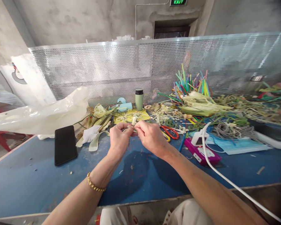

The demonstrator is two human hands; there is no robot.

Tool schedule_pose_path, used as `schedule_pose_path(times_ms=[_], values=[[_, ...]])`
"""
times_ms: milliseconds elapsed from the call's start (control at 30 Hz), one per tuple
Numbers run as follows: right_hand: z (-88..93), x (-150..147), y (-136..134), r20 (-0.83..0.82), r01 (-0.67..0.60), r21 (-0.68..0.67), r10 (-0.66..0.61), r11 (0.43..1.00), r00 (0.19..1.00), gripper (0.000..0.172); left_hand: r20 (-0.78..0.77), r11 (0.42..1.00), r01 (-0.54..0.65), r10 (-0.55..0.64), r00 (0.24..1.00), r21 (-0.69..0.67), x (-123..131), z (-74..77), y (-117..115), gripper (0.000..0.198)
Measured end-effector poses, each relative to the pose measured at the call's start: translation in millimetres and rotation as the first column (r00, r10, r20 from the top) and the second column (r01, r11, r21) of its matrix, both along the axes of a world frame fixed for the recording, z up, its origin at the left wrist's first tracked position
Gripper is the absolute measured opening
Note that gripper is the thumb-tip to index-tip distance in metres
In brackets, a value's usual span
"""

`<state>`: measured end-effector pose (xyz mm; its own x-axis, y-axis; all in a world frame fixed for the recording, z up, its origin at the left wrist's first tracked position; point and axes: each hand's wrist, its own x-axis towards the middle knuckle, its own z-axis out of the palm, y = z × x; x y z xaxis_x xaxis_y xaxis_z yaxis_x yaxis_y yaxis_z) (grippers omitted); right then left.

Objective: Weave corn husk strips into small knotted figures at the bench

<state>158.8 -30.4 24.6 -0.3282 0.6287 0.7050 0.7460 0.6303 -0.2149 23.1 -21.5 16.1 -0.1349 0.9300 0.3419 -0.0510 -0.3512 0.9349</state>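
Over the middle of the blue table, my left hand (pixel 120 139) and my right hand (pixel 152 137) meet fingertip to fingertip. Both are closed in a pinch on a small pale plant strip (pixel 134 120), which looks like corn husk; its end sticks up between them, and the fingers hide the rest. Just beyond lies a yellow sheet (pixel 142 115) strewn with husk scraps. Scissors with red handles (pixel 174 132) lie beside my right hand, and a yellow handle loop (pixel 166 136) shows there too. Left of my left hand are pale husk pieces (pixel 95 142).
A black phone (pixel 65 145) lies at left near a plastic bag (pixel 44 114). Behind stand a green bottle (pixel 139 100) and colourful stems (pixel 192 82). At right are a husk bundle (pixel 201 104), a purple device (pixel 199 151), a white cable (pixel 222 178) and a blue mask (pixel 241 145).
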Motion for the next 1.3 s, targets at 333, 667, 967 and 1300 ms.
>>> schedule_pose_path(times_ms=[333, 667, 967, 1300], values=[[3.4, -9, 8, -0.498, -0.178, -0.376, -0.036, 0.909, 0.866, 0.026, -0.089, 0.997, -0.045, 0.05, 0.995, 0.062, 0, -0.3, 2, 0.008], [4.5, 3, 14, -0.483, -0.172, -0.355, -0.023, 0.919, 0.875, 0.022, -0.021, 0.974, 0.224, -0.224, 0.974, 0.011, -4, 2.0, 1, 0.032], [7.3, 23, 23, -0.446, -0.132, -0.396, -0.064, 0.908, 0.893, 0.026, -0.39, 0.97, 0.126, -0.037, 0.92, 0.207, -29, 14.7, 8, 0.015], [3.4, 22, 23, -0.471, -0.21, -0.517, -0.071, 0.829, 0.88, 0.024, -0.7, 0.865, 0.28, 0.108, 0.706, 0.416, -15, 1.4, 2, 0.017]])
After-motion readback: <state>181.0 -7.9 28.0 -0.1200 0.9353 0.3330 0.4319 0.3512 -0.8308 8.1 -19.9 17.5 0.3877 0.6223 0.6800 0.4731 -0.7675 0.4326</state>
